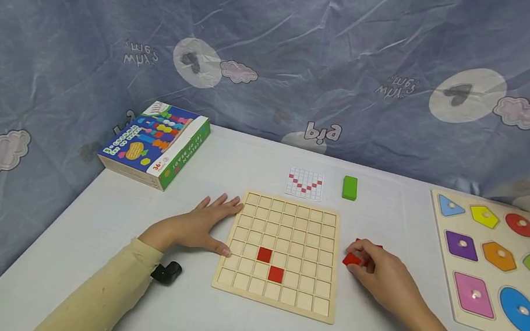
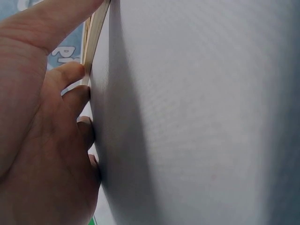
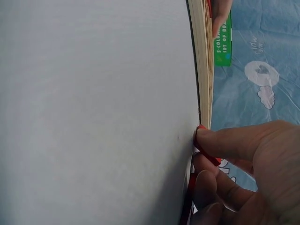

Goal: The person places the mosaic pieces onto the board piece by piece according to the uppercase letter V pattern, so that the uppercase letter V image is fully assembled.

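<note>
A square wooden grid board (image 1: 241,297) lies on the white table, with a red square tile (image 1: 264,255) in one cell and another red tile (image 1: 276,274) one row nearer and one column to the right. My left hand (image 1: 198,225) rests at the board's left edge, fingers spread, thumb and fingertips touching the rim. Just right of the board, my right hand (image 1: 387,273) pinches a red tile (image 1: 352,259) between thumb and fingers. In the right wrist view that pinched tile (image 3: 208,152) is tilted. More red pieces (image 3: 188,199) lie under the fingers, mostly hidden by the hand.
A printed pattern card (image 1: 305,184) lies behind the board, with a green block (image 1: 349,188) beside it. At the back left is a colourful game box (image 1: 157,143). A wooden shape puzzle (image 1: 510,268) lies on the right. A patterned cloth (image 1: 286,45) hangs behind the table.
</note>
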A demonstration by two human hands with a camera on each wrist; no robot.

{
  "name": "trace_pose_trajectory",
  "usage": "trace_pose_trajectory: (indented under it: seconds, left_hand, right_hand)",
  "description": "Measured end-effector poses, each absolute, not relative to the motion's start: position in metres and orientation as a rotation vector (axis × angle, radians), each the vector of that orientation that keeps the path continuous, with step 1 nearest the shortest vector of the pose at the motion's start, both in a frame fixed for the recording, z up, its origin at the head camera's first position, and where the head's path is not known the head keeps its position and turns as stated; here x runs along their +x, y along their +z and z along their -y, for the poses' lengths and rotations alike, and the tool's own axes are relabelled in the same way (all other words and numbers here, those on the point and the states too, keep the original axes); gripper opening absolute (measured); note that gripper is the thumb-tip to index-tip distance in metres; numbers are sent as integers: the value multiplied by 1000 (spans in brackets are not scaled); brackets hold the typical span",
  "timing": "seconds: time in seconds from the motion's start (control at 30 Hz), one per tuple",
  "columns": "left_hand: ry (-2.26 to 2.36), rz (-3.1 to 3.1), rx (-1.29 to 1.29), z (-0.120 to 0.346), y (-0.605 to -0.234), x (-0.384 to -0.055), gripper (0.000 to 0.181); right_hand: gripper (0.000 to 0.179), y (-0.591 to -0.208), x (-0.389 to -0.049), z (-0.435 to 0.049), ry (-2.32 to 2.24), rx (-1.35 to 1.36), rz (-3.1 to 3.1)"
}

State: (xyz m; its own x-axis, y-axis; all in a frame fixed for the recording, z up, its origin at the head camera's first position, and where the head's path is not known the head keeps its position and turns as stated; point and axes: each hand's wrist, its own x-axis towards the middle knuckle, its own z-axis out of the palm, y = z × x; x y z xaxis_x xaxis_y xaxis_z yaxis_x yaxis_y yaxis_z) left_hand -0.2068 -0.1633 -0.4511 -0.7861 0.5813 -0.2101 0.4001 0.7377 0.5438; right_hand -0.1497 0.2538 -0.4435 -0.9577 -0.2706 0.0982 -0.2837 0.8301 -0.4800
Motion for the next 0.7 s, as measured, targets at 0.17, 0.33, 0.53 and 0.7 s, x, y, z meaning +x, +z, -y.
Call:
trace_pose_trajectory:
  seconds: [0.17, 0.33, 0.53, 0.7]
  left_hand:
    - [681, -2571, 758, 164, -451, -207, 112]
    - [681, -2574, 758, 164, -452, -207, 112]
    - [682, -2572, 759, 164, -451, -207, 111]
    - [680, -2574, 765, 164, -451, -207, 111]
  right_hand:
    - [26, -444, -149, -254, 787, 463, 2975]
    - [27, -444, -148, -254, 792, 483, 2953]
    - [28, -443, -148, -254, 807, 494, 2922]
    - [28, -442, -147, -254, 824, 489, 2914]
